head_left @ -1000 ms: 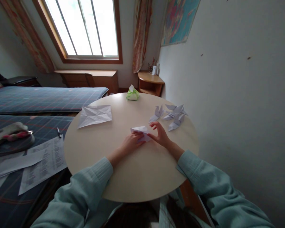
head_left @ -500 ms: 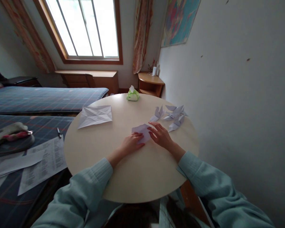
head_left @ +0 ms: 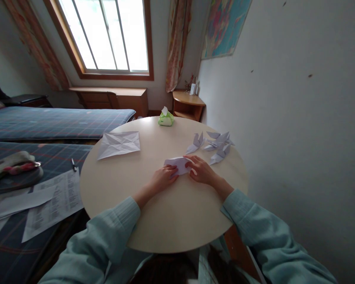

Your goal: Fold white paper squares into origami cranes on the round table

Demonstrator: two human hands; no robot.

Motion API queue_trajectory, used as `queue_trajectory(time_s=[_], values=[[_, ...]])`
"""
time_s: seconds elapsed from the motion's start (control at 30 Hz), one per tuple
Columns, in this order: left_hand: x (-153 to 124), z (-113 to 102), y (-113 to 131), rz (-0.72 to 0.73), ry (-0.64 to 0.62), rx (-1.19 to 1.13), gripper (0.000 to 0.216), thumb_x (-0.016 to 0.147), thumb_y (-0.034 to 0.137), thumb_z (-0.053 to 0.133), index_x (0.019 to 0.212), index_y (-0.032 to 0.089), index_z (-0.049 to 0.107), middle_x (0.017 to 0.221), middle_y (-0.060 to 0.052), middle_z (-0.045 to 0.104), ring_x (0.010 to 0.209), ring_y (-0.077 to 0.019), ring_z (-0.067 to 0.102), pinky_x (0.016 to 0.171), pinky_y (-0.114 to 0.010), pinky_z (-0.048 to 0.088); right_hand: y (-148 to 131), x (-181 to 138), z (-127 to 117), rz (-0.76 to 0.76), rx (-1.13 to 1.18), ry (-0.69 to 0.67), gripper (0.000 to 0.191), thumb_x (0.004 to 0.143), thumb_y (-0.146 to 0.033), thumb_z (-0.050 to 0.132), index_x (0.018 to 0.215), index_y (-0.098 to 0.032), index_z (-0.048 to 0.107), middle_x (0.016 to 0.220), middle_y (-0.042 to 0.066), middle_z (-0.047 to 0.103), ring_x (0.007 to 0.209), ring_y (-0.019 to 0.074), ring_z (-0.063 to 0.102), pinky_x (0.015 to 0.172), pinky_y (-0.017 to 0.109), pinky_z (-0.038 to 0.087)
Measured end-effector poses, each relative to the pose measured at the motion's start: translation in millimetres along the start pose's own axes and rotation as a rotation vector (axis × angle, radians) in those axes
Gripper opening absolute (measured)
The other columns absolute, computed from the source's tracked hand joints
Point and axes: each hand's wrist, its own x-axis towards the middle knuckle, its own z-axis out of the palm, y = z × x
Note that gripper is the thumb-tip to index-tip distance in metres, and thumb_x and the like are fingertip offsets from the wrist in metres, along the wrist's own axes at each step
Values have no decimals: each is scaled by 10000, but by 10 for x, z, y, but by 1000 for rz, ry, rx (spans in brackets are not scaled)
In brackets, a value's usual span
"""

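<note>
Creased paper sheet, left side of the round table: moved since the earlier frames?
No. The creased paper sheet keeps its place and angle on the round table, with no visible shift either way.

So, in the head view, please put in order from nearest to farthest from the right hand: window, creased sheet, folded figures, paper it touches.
From the right hand:
1. Paper: touching it.
2. Folded figures: beyond it, rightward.
3. Creased sheet: off to the left.
4. Window: farthest, leftward.
</note>
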Motion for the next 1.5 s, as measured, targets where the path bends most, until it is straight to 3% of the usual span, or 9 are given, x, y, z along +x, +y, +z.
queue_trajectory(time_s=[0.23, 0.4, 0.6, 0.8, 1.0, 1.2, 1.33, 1.5], values=[[-17, -59, -29, 49, -70, -33, 385, 792, 362, 457, 1121, 185, 548, 1171, -64, 553, 1098, -202, 483, 937, -338, 390, 56, 6, 85, 4, 28, 68, 51, 785, -207, 489, 811, -201, 532, 1092, 91, 512, 1005, 214, 477, 819, 406, 454], [-42, -120, -8, 114, -150, -12, 502, 758, 434, 492, 1179, 161, 492, 1242, -91, 487, 1152, -224, 429, 973, -347, 344, 69, 11, 136, 49, -1, 112, 74, 812, -249, 477, 809, -202, 535, 1050, 96, 528, 991, 212, 492, 804, 384, 467], [-66, -184, 35, 205, -229, -31, 446, 797, 350, 462, 1183, 127, 465, 1268, -113, 455, 1190, -211, 387, 1000, -326, 308, 20, 40, 127, 67, -44, 136, 81, 820, -240, 461, 838, -199, 528, 1093, 101, 513, 1013, 219, 479, 819, 389, 466], [-105, -192, 26, 145, -215, -130, 440, 759, 351, 520, 1140, 147, 437, 1156, -110, 534, 1044, -220, 510, 891, -329, 407, -33, 113, 133, 46, -128, 118, 103, 829, -196, 432, 880, -189, 522, 1110, 106, 504, 1021, 220, 473, 833, 375, 465], [-127, -178, -5, 165, -242, -168, 314, 778, 350, 493, 1029, 161, 477, 1146, -109, 517, 1022, -229, 512, 861, -326, 412, -66, 151, 156, -1, -242, 40, 121, 828, -145, 418, 879, -147, 527, 1088, 127, 512, 1002, 217, 472, 825, 346, 461], [-158, -239, 53, 80, -245, -172, 470, 764, 377, 499, 1152, 141, 380, 1015, -110, 561, 888, -242, 553, 758, -349, 445, -86, 168, 181, -12, -291, 6, 123, 818, -111, 432, 879, -127, 538, 1050, 125, 536, 970, 202, 482, 803, 312, 460], [-152, -253, 56, 196, -223, -152, 508, 785, 325, 478, 1252, 193, 330, 1154, -101, 494, 991, -235, 513, 830, -336, 422, -110, 177, 185, 9, -311, -6, 122, 805, -113, 460, 892, -124, 545, 1038, 126, 545, 943, 200, 491, 793, 311, 460], [-140, -226, 23, 280, -227, -81, 414, 810, 313, 444, 1214, 220, 430, 1199, -89, 454, 1042, -221, 487, 896, -322, 395, -143, 179, 182, 4, -340, -24, 126, 796, -114, 478, 891, -129, 560, 1044, 115, 546, 939, 204, 484, 773, 307, 463]])
